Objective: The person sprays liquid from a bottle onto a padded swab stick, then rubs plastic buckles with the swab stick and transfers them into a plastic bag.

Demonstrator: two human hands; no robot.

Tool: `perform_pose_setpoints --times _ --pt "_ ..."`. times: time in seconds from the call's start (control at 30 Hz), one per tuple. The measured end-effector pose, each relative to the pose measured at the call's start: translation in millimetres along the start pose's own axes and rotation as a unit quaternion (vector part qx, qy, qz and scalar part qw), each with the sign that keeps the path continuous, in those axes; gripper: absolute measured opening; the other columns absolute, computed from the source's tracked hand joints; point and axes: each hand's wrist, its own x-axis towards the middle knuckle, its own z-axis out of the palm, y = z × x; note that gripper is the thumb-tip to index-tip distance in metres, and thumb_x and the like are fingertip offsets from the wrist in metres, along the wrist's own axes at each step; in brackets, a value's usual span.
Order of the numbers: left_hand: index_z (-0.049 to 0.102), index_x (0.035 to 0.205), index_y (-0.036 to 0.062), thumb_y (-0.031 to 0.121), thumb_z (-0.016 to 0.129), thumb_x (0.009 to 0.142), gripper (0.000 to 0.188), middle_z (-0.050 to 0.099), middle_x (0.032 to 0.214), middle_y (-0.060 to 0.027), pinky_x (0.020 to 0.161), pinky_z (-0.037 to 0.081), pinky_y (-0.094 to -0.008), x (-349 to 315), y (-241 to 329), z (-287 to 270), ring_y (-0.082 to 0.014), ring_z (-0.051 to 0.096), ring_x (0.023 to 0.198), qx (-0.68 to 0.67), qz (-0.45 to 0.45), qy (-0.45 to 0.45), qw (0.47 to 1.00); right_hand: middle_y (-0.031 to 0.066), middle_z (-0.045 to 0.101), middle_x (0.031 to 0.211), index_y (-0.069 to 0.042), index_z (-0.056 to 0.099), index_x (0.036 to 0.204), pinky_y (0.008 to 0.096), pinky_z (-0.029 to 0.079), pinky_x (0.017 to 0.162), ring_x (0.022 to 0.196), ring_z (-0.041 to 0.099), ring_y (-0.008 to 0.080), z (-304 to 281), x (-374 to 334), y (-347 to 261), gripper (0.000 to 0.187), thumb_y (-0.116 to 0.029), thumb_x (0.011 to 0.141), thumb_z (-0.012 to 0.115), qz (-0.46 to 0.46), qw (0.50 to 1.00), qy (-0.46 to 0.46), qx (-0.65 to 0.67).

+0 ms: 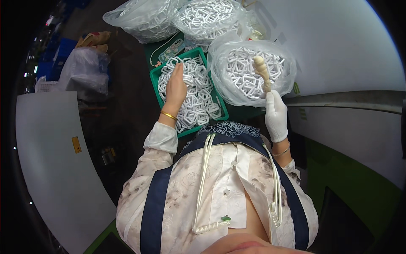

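My bare left hand (176, 86) is over a green crate (223, 111) heaped with white plastic links (196, 95). Its fingers are pressed together, pointing away from me, with one white link (174, 60) at the fingertips; the far side of the hand is hidden. In a white glove, my right hand (276, 116) grips the lower end of a cream-coloured, knobby stick (261, 69). The stick points up and away, in front of a clear plastic bag (218, 70) full of similar white links.
Two more clear bags of white links (141, 21) (209, 17) stand at the back. A phone in a patterned case (172, 50) and a pale cord lie behind the crate. A grey-white panel (338, 46) rises on the right; another pale surface (55, 161) is at left.
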Motion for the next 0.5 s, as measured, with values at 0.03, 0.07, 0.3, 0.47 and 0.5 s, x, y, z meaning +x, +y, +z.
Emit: perform_pose_setpoints --times 0.03,0.07,0.3,0.47,0.5 --pt "0.054 0.141 -0.0039 -0.014 0.042 0.081 0.062 0.056 0.142 -0.0291 0.111 0.044 -0.0415 3 3 -1 -0.0411 0.054 0.132 -0.001 0.002 -0.002 1.000 0.0042 0.052 0.078 0.002 0.061 0.098 0.0277 0.041 0.070 0.073 0.043 0.0108 0 0 1 0.029 -0.019 0.110 0.045 0.002 1.000 0.003 0.006" --pt "0.053 0.142 -0.0035 -0.014 0.043 0.081 0.062 0.057 0.141 -0.0286 0.111 0.044 -0.0408 7 15 -7 -0.0402 0.056 0.132 -0.087 0.008 0.004 0.996 0.0042 0.052 0.078 0.002 0.061 0.098 0.0277 0.041 0.070 0.073 0.043 0.0108 -1 0 3 0.029 -0.019 0.110 0.045 0.006 1.000 0.005 0.005" --pt "0.049 0.146 -0.0029 -0.005 0.043 0.101 0.045 0.058 0.144 -0.0204 0.113 0.045 -0.0378 13 141 -27 -0.0270 0.058 0.132 -0.468 0.037 -0.030 0.882 0.0078 0.067 0.093 0.000 0.064 0.107 0.0298 0.048 0.083 0.089 0.061 0.0134 27 2 -31 0.028 -0.023 0.109 0.048 -0.056 0.990 -0.117 0.061" --pt "0.049 0.143 -0.0034 0.000 0.046 0.105 0.039 0.060 0.141 -0.0160 0.107 0.050 -0.0336 13 173 -27 -0.0220 0.061 0.126 -0.758 -0.104 -0.100 0.636 0.0004 0.058 0.086 0.000 0.060 0.117 0.0260 0.045 0.075 0.079 0.052 0.0086 20 6 -20 0.023 -0.019 0.105 0.055 -0.003 0.992 -0.043 0.115" --pt "0.049 0.143 -0.0034 0.000 0.046 0.105 0.039 0.060 0.141 -0.0160 0.107 0.050 -0.0336 12 176 -24 -0.0220 0.061 0.126 -0.758 -0.104 -0.102 0.635 0.0004 0.058 0.086 0.000 0.060 0.117 0.0260 0.045 0.075 0.079 0.052 0.0086 21 6 -23 0.023 -0.019 0.105 0.055 -0.002 0.993 -0.041 0.115"
